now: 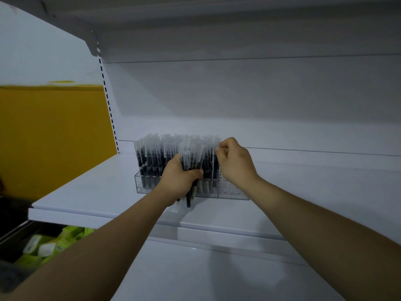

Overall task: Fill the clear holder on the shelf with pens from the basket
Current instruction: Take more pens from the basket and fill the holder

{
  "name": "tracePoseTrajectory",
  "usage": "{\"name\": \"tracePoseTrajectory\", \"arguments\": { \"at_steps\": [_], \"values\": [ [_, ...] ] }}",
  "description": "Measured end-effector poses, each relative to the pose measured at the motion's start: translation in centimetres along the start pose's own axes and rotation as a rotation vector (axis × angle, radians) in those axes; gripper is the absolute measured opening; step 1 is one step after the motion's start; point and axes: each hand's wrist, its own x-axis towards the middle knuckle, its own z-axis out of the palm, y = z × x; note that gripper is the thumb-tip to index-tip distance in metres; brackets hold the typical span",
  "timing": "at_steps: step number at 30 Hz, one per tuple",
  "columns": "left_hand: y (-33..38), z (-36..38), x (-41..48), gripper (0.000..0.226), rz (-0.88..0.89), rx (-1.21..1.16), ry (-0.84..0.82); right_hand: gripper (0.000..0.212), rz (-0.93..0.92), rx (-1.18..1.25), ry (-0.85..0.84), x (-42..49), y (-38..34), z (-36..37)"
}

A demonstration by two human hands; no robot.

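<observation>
Pens (156, 155), slim, with frosted caps over dark barrels, packed upright across the left and middle of the clear holder (233, 192), on the white shelf (91, 187) toward its far left. Only the right end of the holder unfilled, with rows of small holes on show there. Left hand (176, 181) wrapped round a loose bundle of pens (188, 164), fingers curled tight, just in front of the holder's near wall, lower ends hanging below the fist. Right hand (235, 165) pinching the cap of a single pen (215, 164) between thumb and fingertips, at the line between filled and empty rows; whether seated in a hole yet, impossible to tell. Probably light, stiff and smooth, so apt to slide out of a slack fist; caps perhaps liable to pull off under a tug. Best taken one at a time near the cap, kept vertical and lowered straight into a hole. Thin clear walls likely light as well, prone to shift if nudged. Nearly full, by the look of it. No basket in view; green packets (50, 246) in a dark bin below, near left.
</observation>
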Motion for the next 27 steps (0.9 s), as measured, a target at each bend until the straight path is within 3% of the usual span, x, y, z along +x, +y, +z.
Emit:
{"name": "tracePoseTrajectory", "arguments": {
  "at_steps": [10, 14, 21, 27],
  "values": [
    [0.5, 0.4, -0.1, 0.029, -0.001, -0.033, 0.007, 0.018, -0.027, -0.125, -0.104, 0.1, 0.0, 0.1],
    [0.9, 0.5, -0.2, 0.024, 0.02, -0.014, 0.004, 0.019, -0.059, 0.091, 0.038, -0.8, -0.1, -0.6],
    [2.0, 2.0, -0.3, 0.023, 0.064, -0.033, -0.074, 0.005, -0.022, 0.222, -0.071, -1.2, 0.1, -1.4],
    [1.6, 2.3, 0.0, 0.013, 0.042, -0.037, -0.033, 0.013, 0.071, 0.451, 0.136, 0.2, 0.5, -2.9]
  ]
}}
